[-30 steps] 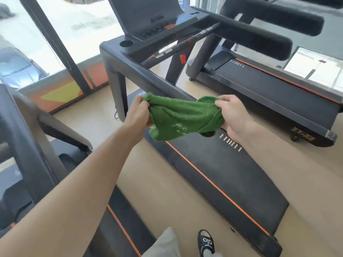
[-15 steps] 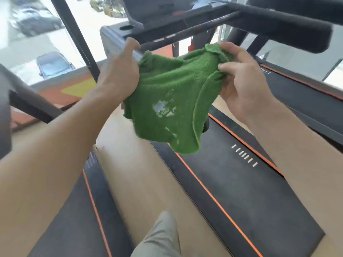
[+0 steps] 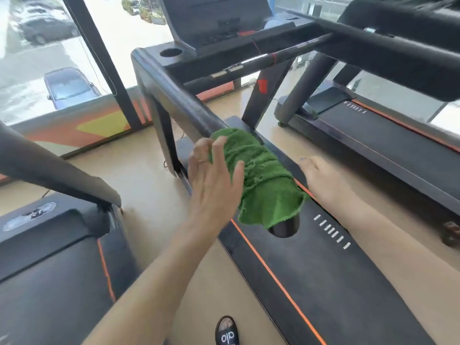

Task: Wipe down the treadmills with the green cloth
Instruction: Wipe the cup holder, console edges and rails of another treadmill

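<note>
Left hand (image 3: 211,180) reaching forward on a long, nearly straight arm, fingers spread and fairly straight, fingertips (image 3: 220,143) laid against the far end of the green cloth (image 3: 261,180), thumb alongside its near edge; a ring on one finger. Touching and pressing rather than gripping. Right hand (image 3: 321,180) just beyond the cloth on the other side of the handrail (image 3: 174,95), palm down, forearm stretched in from the lower right; fingers mostly hidden behind the cloth, so cannot tell whether curled or flat, or whether touching the cloth at all. Cloth draped over the near end of the handrail, wrapped around the bar, loose hem hanging just short of the round black end cap (image 3: 283,226). Below the handrail, the treadmill belt (image 3: 336,282) with an orange stripe along its edge. Left of the handrail, a second treadmill (image 3: 49,257); right of it, a third (image 3: 385,145). Beneath the handrail at the bottom edge, a foot in a black sandal (image 3: 227,331) on the tan floor.
</note>
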A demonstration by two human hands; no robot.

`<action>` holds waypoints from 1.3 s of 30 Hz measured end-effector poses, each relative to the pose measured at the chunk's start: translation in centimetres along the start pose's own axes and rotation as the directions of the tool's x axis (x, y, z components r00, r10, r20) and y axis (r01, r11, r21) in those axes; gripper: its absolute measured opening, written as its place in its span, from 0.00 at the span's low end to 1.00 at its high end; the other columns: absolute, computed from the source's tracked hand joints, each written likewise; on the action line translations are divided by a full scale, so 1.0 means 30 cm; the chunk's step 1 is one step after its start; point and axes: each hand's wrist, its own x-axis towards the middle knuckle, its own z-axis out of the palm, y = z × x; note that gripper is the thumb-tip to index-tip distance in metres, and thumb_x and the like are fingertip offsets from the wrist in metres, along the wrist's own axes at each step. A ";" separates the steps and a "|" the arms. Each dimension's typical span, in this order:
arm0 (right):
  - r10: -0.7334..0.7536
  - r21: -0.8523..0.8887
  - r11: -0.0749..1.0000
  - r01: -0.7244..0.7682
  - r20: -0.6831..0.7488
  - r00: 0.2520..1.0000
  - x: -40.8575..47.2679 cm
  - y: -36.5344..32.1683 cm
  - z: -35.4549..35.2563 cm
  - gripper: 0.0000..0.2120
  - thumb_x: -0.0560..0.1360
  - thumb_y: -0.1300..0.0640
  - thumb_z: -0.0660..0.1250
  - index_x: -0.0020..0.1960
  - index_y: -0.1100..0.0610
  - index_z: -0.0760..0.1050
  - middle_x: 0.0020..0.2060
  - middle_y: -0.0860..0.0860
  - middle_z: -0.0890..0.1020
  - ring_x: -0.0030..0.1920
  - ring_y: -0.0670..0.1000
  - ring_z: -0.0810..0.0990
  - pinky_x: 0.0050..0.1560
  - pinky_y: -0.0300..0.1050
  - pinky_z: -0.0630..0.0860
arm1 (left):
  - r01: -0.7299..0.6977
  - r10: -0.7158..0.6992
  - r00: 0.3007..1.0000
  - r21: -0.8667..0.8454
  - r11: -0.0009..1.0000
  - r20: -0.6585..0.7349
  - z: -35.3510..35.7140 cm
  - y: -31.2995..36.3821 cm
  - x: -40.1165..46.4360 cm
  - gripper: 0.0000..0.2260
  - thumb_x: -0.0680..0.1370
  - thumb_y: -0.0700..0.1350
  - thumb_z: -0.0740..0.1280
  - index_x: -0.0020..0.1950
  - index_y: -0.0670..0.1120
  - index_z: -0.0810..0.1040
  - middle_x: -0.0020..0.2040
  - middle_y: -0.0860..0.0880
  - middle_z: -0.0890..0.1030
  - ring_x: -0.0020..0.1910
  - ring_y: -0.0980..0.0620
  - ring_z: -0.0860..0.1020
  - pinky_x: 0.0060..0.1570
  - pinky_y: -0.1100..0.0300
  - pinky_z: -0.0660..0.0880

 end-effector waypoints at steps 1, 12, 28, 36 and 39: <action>-0.034 0.098 0.995 0.031 0.024 0.999 0.026 -0.019 0.010 0.21 0.83 0.45 0.54 0.63 0.59 0.75 0.55 0.55 0.81 0.58 0.49 0.77 0.62 0.47 0.68 | 0.079 -0.075 0.997 -0.178 0.981 0.026 0.038 0.011 -0.043 0.17 0.82 0.51 0.59 0.71 0.52 0.64 0.67 0.48 0.62 0.69 0.48 0.61 0.74 0.44 0.59; -0.246 0.361 0.931 0.048 0.527 0.814 0.306 -0.228 0.215 0.29 0.77 0.36 0.57 0.77 0.39 0.62 0.72 0.38 0.71 0.71 0.41 0.70 0.75 0.52 0.64 | 0.378 -0.510 0.859 -0.725 0.575 0.044 0.213 -0.059 0.144 0.21 0.82 0.57 0.50 0.75 0.64 0.56 0.79 0.58 0.56 0.76 0.63 0.55 0.77 0.56 0.53; -0.273 0.518 0.838 -0.172 0.671 0.689 0.332 -0.223 0.181 0.20 0.83 0.42 0.56 0.68 0.49 0.74 0.60 0.47 0.83 0.60 0.46 0.81 0.70 0.49 0.72 | 0.538 -0.705 0.688 -0.772 0.339 0.170 0.189 -0.023 0.247 0.32 0.75 0.65 0.57 0.79 0.57 0.63 0.72 0.49 0.74 0.68 0.48 0.76 0.68 0.45 0.73; -0.325 0.497 0.867 -0.035 0.619 0.715 0.323 -0.188 0.205 0.29 0.77 0.39 0.59 0.76 0.43 0.62 0.64 0.46 0.79 0.63 0.48 0.79 0.68 0.53 0.73 | 0.576 -0.786 0.580 -0.790 0.207 0.217 0.170 0.093 0.173 0.19 0.85 0.56 0.55 0.70 0.50 0.75 0.59 0.46 0.84 0.55 0.48 0.84 0.58 0.49 0.81; -0.328 0.398 0.914 0.078 0.614 0.718 0.175 -0.086 0.115 0.30 0.78 0.37 0.55 0.78 0.39 0.55 0.71 0.42 0.71 0.70 0.45 0.71 0.73 0.52 0.67 | 0.555 -0.745 0.595 -0.824 0.112 0.300 0.201 0.192 -0.007 0.22 0.83 0.60 0.55 0.71 0.52 0.75 0.63 0.47 0.83 0.61 0.48 0.82 0.65 0.45 0.76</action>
